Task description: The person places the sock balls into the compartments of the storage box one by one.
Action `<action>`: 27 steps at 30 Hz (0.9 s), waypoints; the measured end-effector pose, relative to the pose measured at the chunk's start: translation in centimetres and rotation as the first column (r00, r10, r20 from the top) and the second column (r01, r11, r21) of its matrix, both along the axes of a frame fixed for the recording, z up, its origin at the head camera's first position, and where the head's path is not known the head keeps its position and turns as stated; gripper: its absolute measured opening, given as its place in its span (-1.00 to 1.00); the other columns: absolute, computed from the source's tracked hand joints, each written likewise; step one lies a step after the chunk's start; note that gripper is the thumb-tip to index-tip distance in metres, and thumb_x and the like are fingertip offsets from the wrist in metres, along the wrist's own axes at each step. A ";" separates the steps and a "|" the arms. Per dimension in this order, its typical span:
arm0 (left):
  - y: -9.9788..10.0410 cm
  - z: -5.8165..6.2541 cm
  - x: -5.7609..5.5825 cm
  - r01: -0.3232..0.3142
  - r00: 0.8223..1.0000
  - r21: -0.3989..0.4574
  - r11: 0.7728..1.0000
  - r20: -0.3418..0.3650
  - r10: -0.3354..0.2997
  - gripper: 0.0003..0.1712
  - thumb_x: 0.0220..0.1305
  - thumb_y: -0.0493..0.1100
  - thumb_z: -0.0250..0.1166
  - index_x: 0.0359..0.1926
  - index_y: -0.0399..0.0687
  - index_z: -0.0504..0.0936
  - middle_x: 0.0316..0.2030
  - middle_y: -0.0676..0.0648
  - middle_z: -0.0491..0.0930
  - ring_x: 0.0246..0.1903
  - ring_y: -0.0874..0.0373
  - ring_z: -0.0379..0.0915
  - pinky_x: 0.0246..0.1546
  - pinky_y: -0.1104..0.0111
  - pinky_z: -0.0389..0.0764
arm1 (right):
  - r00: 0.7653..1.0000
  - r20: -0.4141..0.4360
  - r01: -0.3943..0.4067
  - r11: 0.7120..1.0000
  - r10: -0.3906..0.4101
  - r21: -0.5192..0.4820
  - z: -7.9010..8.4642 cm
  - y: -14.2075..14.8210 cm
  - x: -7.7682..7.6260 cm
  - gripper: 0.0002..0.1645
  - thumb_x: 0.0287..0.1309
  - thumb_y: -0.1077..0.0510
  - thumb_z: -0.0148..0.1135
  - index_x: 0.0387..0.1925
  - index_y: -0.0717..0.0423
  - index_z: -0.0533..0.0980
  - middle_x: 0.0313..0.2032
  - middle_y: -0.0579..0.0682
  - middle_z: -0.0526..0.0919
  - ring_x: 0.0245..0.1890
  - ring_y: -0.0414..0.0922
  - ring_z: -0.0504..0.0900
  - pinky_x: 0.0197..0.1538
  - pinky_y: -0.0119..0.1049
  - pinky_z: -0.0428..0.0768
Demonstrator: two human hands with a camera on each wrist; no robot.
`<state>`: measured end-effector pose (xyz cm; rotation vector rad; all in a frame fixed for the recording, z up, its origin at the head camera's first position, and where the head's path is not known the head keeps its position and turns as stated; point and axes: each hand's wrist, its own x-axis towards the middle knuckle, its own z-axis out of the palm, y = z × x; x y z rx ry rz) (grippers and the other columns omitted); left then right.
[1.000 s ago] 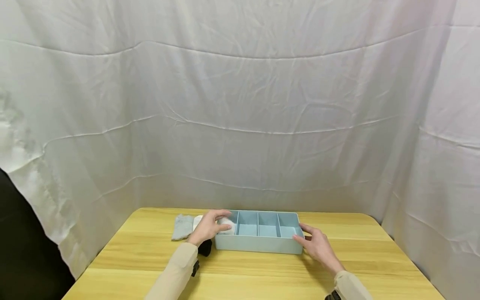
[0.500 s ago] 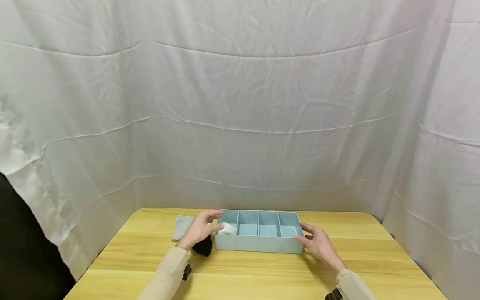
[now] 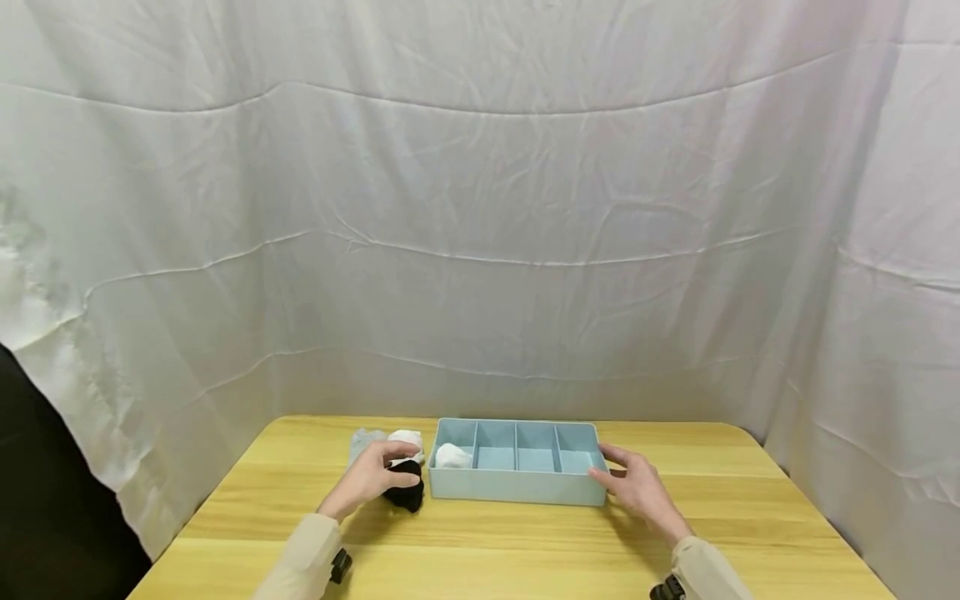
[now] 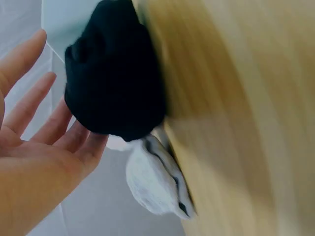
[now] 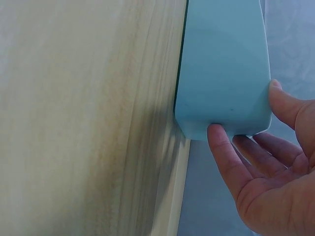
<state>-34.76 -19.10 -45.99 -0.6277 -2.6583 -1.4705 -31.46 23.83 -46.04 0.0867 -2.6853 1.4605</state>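
Observation:
My left hand (image 3: 371, 477) is at a balled black sock (image 3: 406, 492) on the table, its thumb and fingers spread over it. In the left wrist view those fingers (image 4: 30, 104) are extended, some tips right at the underside edge of the black sock (image 4: 115, 73). A white sock ball (image 3: 406, 439) and a grey folded sock (image 3: 363, 442) lie just behind. To the right stands a light-blue divided box (image 3: 517, 487), with a white bundle (image 3: 453, 456) in its leftmost compartment. My right hand (image 3: 639, 492) touches the box's right end, thumb at the front rim, fingers against the end wall.
The wooden table (image 3: 495, 550) has rounded back corners. Pale curtains (image 3: 480, 317) hang close behind it and on both sides. A black shape (image 3: 52, 500) stands beyond the table's left edge.
My left hand has left the white bundle in the leftmost compartment and moved left and toward me, to the black sock. The right hand stays at the box's end.

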 end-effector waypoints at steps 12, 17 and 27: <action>-0.9 -0.6 0.2 0.030 0.997 0.023 0.999 0.065 -0.031 -0.43 0.05 -0.32 0.47 0.13 -0.36 0.56 0.06 -0.31 0.60 0.07 -0.17 0.50 0.16 0.03 0.47 | 1.000 0.000 0.009 1.000 -0.009 0.002 -0.1 0.1 0.0 -0.28 0.28 0.11 0.27 0.36 0.35 0.29 0.34 0.37 0.33 0.16 0.31 0.53 0.01 -0.09 0.66; -1.2 -0.9 0.1 0.052 0.990 0.039 0.998 0.130 -0.056 -0.42 0.02 -0.33 0.47 0.12 -0.29 0.58 0.05 -0.28 0.59 -0.02 -0.06 0.51 0.03 0.18 0.51 | 1.000 0.013 0.007 1.000 -0.007 -0.010 -0.2 0.1 -0.1 -0.29 0.28 0.13 0.26 0.37 0.34 0.28 0.34 0.37 0.32 0.16 0.30 0.53 0.00 -0.10 0.66; -1.3 -0.7 0.2 0.098 0.983 0.006 0.995 0.153 -0.098 -0.46 -0.05 -0.39 0.48 0.04 -0.25 0.59 0.00 -0.24 0.55 -0.07 0.00 0.47 -0.07 0.26 0.51 | 1.000 -0.002 0.011 1.000 -0.011 0.014 -0.3 0.1 -0.1 -0.29 0.28 0.11 0.27 0.36 0.33 0.30 0.34 0.35 0.33 0.15 0.29 0.54 0.01 -0.09 0.65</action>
